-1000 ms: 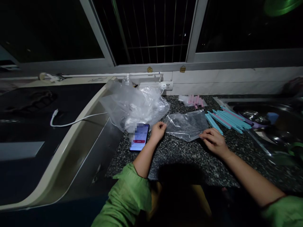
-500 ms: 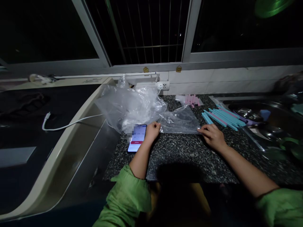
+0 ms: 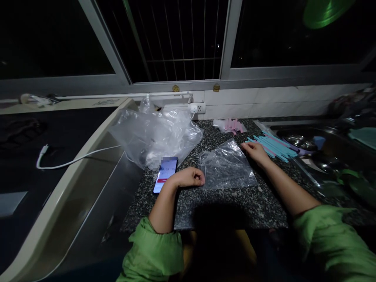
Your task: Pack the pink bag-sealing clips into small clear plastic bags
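Note:
A clear plastic bag (image 3: pixel 230 168) lies slightly crumpled on the dark speckled counter. My left hand (image 3: pixel 190 177) rests at its left edge, fingers curled and closed on that edge. Between the bag's upper right side and a pile of turquoise strips (image 3: pixel 274 147) is my right hand (image 3: pixel 256 152). Its thumb and fingers are drawn together; anything between the fingertips is too small to make out. A lit phone (image 3: pixel 167 172) showing a running timer lies left of my left wrist, partly covered by the forearm.
A heap of clear plastic bags (image 3: pixel 164 133) sits at the back left. Small pink strips (image 3: pixel 233 125) on clear plastic lie near the wall. A sink (image 3: pixel 308 125) with bowls is at right. A white cable (image 3: pixel 79 157) crosses the left-hand appliance (image 3: pixel 96 133).
My right hand has let go of the bag's corner and moved up toward the turquoise strips. My left hand and the bag have come nearer to me. The view has shifted slightly.

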The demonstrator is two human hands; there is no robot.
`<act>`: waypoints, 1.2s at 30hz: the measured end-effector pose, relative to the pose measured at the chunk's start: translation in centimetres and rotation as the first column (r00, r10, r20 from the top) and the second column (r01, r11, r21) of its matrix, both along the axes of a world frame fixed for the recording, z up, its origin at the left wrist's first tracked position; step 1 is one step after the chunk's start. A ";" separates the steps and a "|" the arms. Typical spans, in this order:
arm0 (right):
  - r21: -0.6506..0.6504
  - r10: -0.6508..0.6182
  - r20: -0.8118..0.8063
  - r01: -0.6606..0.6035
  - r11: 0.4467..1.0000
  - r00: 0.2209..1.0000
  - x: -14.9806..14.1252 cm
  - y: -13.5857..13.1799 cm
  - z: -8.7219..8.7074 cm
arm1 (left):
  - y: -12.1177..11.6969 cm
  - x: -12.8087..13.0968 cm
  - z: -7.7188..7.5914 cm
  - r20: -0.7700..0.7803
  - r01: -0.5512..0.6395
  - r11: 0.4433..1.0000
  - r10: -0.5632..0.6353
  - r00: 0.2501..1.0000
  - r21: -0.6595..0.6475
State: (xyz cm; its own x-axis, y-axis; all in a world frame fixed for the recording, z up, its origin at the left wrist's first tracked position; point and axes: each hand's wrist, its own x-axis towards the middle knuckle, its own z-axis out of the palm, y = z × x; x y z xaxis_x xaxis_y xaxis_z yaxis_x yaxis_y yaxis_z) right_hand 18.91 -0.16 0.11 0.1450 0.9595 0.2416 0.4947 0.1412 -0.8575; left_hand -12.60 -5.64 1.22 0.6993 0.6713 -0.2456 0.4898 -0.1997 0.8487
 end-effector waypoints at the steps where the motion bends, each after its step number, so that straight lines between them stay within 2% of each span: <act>1: -0.041 0.009 -0.046 -0.011 0.999 0.999 -0.5 0.6 0.1 | 0.0 0.0 0.1 -0.014 -0.001 1.000 0.001 1.000 0.008; 5: -0.130 0.027 -0.202 -0.054 0.990 0.979 -2.4 2.3 0.2 | 0.0 0.0 0.4 -0.006 -0.086 0.996 0.086 0.996 0.029; 7: -0.109 0.039 -0.242 -0.067 0.992 0.969 -2.9 2.4 0.2 | 0.2 0.1 0.3 0.038 -0.199 0.980 0.199 0.979 -0.019; 9: -0.079 0.059 -0.261 -0.082 0.993 0.964 -3.3 2.1 0.4 | 0.6 0.3 0.0 0.102 -0.407 0.912 0.411 0.906 -0.051; 11: -0.070 0.089 -0.258 -0.111 0.991 0.962 -3.6 1.2 0.6 | 1.1 0.6 -0.4 0.179 -0.605 0.796 0.597 0.782 -0.014; 13: -0.072 0.125 -0.244 -0.146 0.987 0.962 -3.9 0.2 0.8 | 1.6 1.0 -0.8 0.243 -0.696 0.715 0.666 0.705 0.059; 14: -0.073 0.138 -0.237 -0.159 0.985 0.962 -4.1 -0.3 0.9 | 1.7 1.2 -1.0 0.260 -0.708 0.701 0.671 0.694 0.083; 16: -0.071 0.154 -0.232 -0.174 0.982 0.960 -4.5 -1.1 1.0 | 1.9 1.6 -1.4 0.267 -0.700 0.709 0.659 0.703 0.091; 19: -0.067 0.165 -0.232 -0.185 0.980 0.959 -5.0 -1.8 1.0 | 1.8 2.3 -1.9 0.222 -0.674 0.738 0.652 0.725 0.030; 22: -0.074 0.166 -0.220 -0.186 0.980 0.961 -5.0 -1.9 1.1 | 1.7 2.6 -1.9 0.235 -0.681 0.732 0.666 0.708 -0.027; 26: -0.088 0.144 -0.192 -0.163 0.983 0.971 -4.0 -1.7 1.0 | 1.6 2.5 -1.5 0.344 -0.703 0.710 0.672 0.655 -0.047; 31: -0.061 0.140 -0.144 -0.150 0.987 0.980 -2.9 -1.3 0.6 | 1.5 2.0 -1.0 0.402 -0.733 0.670 0.706 0.583 -0.113; 36: -0.036 0.133 -0.128 -0.138 0.990 0.983 -2.5 -1.1 0.5 | 1.2 1.7 -0.4 0.476 -0.777 0.598 0.751 0.457 -0.196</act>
State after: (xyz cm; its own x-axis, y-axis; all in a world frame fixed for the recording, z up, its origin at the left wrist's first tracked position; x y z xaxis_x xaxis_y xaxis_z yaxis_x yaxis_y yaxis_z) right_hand 16.45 -1.28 0.57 0.0392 0.9817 0.1865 0.3622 0.1600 -0.9183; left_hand -10.85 -4.47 0.86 -0.0959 0.9953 -0.0088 0.0127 0.0101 0.9999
